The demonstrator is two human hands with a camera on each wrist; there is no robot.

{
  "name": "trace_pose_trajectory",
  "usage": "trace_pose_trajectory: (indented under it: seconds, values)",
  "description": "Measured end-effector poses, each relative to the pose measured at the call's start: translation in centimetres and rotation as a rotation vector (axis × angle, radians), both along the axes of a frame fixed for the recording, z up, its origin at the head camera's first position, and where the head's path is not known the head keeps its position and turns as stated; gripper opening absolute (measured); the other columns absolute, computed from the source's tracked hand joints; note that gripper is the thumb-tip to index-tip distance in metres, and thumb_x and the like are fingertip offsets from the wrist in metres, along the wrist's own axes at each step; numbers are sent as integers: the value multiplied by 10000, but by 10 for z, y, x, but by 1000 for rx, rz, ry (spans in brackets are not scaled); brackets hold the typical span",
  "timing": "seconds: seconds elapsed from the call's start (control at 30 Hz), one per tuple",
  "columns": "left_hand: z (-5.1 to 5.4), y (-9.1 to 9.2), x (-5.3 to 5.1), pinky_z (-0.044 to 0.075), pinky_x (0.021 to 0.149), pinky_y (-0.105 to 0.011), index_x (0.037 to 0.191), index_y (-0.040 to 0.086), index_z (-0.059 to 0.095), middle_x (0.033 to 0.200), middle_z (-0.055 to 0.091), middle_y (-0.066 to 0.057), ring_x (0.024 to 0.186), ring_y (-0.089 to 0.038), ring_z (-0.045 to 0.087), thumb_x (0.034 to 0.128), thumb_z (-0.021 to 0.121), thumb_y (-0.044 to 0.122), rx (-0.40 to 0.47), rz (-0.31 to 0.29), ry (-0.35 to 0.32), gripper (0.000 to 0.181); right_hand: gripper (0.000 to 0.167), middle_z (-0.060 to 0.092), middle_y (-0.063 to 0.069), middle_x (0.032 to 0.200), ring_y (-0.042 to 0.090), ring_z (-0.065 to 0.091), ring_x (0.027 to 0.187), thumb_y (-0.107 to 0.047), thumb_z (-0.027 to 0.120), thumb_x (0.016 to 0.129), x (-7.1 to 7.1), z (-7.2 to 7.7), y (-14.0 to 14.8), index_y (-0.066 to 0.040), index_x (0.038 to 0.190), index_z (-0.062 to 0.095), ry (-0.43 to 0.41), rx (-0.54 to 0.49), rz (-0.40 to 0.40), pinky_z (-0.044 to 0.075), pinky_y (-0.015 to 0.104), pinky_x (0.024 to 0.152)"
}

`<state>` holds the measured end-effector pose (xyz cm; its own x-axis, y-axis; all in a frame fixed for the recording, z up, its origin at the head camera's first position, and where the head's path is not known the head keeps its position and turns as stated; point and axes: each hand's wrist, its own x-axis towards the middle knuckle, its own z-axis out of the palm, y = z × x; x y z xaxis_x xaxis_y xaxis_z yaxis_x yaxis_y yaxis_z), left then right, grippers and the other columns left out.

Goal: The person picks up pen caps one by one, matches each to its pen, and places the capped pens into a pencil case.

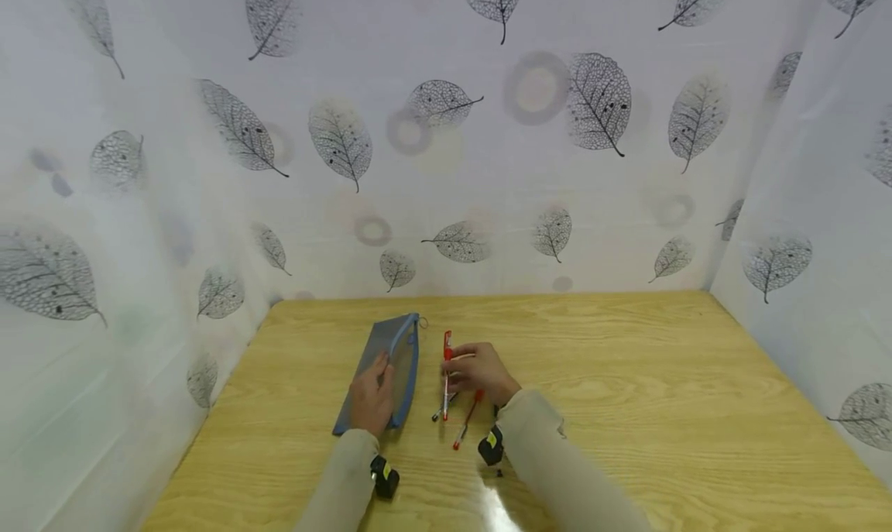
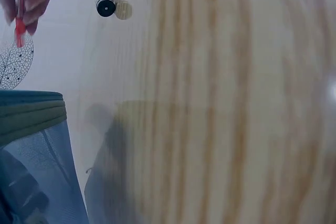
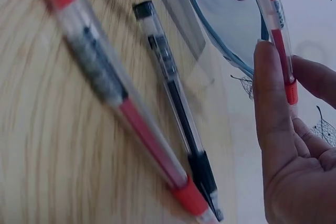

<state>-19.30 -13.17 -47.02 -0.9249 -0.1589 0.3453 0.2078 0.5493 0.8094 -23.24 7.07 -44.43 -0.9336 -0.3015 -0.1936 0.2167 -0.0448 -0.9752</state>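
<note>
Facing twelve o'clock, a red pen (image 1: 447,349) is gripped by the right hand (image 1: 482,372), a nine-o'clock pouch (image 1: 380,341) by the left hand (image 1: 372,397).

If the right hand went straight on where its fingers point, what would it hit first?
Most likely the blue-edged pouch: in the head view, the right hand, pinching a red pen, points left toward it. Depth is unclear, so it might pass above.

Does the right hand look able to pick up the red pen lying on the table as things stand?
Probably not yet: the right hand already pinches another red pen, though the loose red pen lies nearby.
</note>
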Motion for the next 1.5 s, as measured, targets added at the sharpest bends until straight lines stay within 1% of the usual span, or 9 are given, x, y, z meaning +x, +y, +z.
trace_pose_trajectory:
  seconds: [0.1,0.17,0.37,0.6,0.8,0.93,1.17,1.33,1.5]
  values:
    - [-1,0,0,420,1008,-513,1254,-149,539,1296,540,-267,1218,-416,507,970,526,39,-6,5,16,341,370,670,296,959,252,704,729,32,620,896,0,1,-9,173,1211,489,1,-18,13,588,420,720]
    - [-1,1,0,418,1009,-515,1251,-151,539,1295,540,-271,1216,-420,507,968,528,37,-8,4,22,340,379,658,316,980,260,704,728,39,618,896,0,1,-15,175,1221,480,2,-28,14,587,424,720]
    - [1,2,2,399,1030,-508,1259,-149,533,1312,527,-264,1229,-410,499,974,524,46,-6,-8,13,345,385,685,250,902,263,703,714,57,632,879,-4,-2,-29,174,1219,495,-23,-49,-20,593,401,690]
    - [3,4,4,404,1027,-506,1269,-133,537,1324,523,-248,1236,-403,495,978,524,60,-13,11,-19,349,403,659,313,980,289,707,745,59,632,879,-5,-3,-44,162,1243,494,-40,-31,-48,593,395,696]
    - [2,5,4,406,1025,-505,1244,-142,555,1302,540,-253,1223,-410,505,969,532,53,-17,24,7,338,370,660,307,948,259,695,725,81,620,876,-4,-3,-54,196,1208,505,-32,-42,-61,591,405,706]
    - [3,6,5,404,1025,-513,1241,-148,554,1305,533,-262,1225,-418,500,972,527,56,-4,21,8,339,349,671,293,937,261,696,739,72,621,881,-2,-5,-59,186,1197,524,-14,-27,-65,593,396,699]
    - [1,7,4,408,1020,-517,1259,-136,547,1310,535,-262,1232,-408,500,983,517,78,-1,13,9,350,380,649,317,1046,346,693,890,12,591,925,4,-6,-57,166,1262,505,5,-36,-11,585,388,753]
    - [0,7,5,412,1016,-519,1252,-152,541,1293,537,-285,1220,-418,506,977,523,58,12,6,37,347,368,632,338,1072,376,681,924,-5,571,940,6,-6,-51,160,1264,515,16,-62,7,581,408,771]
    - [-1,6,4,406,1022,-516,1260,-154,531,1303,527,-287,1229,-419,497,980,519,54,22,-2,32,349,362,632,339,1068,378,681,923,-8,570,942,5,-8,-48,164,1256,519,32,-53,16,579,421,769]
